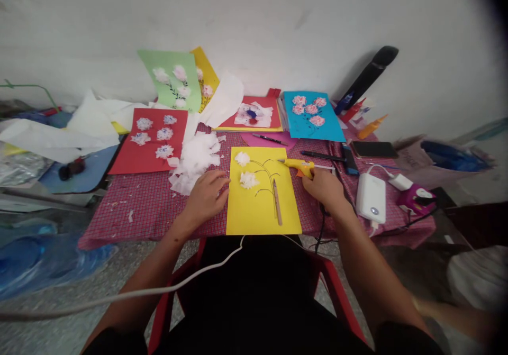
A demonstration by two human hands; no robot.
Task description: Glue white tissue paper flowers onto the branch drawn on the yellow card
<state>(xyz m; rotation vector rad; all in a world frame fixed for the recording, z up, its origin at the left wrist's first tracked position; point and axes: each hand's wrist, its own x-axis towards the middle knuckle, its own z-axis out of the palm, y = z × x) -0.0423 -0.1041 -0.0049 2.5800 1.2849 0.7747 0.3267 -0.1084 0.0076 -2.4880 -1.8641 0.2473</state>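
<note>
A yellow sheet of paper [262,217] lies in front of me, with drawn dark stems and two fluffy white tissue flowers [248,180] at its upper left. On the drawing rests a tan pen-like stick [277,202]. My right hand [325,187] is closed around the handle of a yellow glue gun [298,165], whose nozzle points left over the sheet's right edge. At the sheet's left edge, my left hand [207,196] lies with its fingers stretched out, holding nothing visible. Torn white tissue [198,156] is piled just beyond it.
Finished-looking flower cards in red [178,127], green [190,74] and blue [329,106] surround the work. A black pen [270,139], phone [375,149], white power bank [371,199] and purple plug adapter [416,199] occupy the table. A white cable [178,286] crosses my lap. Another person's arm [444,312] shows lower right.
</note>
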